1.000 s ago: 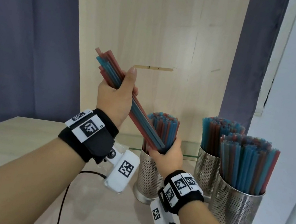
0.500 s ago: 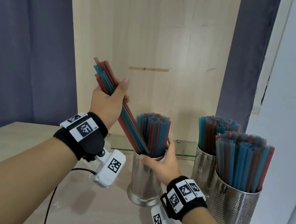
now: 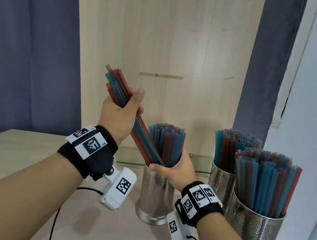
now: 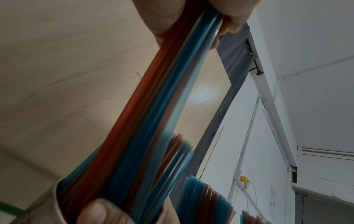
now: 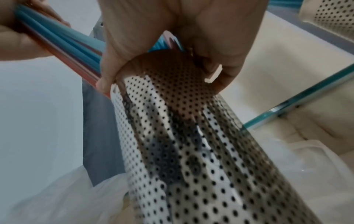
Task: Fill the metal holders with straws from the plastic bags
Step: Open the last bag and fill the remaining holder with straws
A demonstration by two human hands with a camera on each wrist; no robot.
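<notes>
The left hand (image 3: 120, 114) was curled round a slanted bundle of straws (image 3: 133, 120), red and blue, gripping it a little above its middle with the thumb laid along the top. The bundle's lower ends met the rim of the nearest holder (image 3: 155, 197), a perforated metal cylinder already packed with upright straws. The right hand (image 3: 175, 168) was wrapped about that holder's rim, its thumb pressed against the bundle's lower ends where they entered; the right wrist view showed the fingers (image 5: 226, 72) curved round the far side of the metal wall. Whether the ends had gone inside the rim or only rested on it could not be told.

Right of that holder stood two more holders (image 3: 257, 225), both full. A crumpled plastic bag (image 5: 63, 194) lay at the nearest holder's foot, seen only from the right wrist.

The straws were probably very light and smooth, apt to slide past one another and fan out if the grip slackened; each was thin and would likely kink if forced. A firm hold near the bundle's middle seemed right, with the lower ends kept gathered by the other thumb. The holder, being crowded, would likely resist, so the bundle would need easing in nearer to upright, not pushing at a slant.
</notes>
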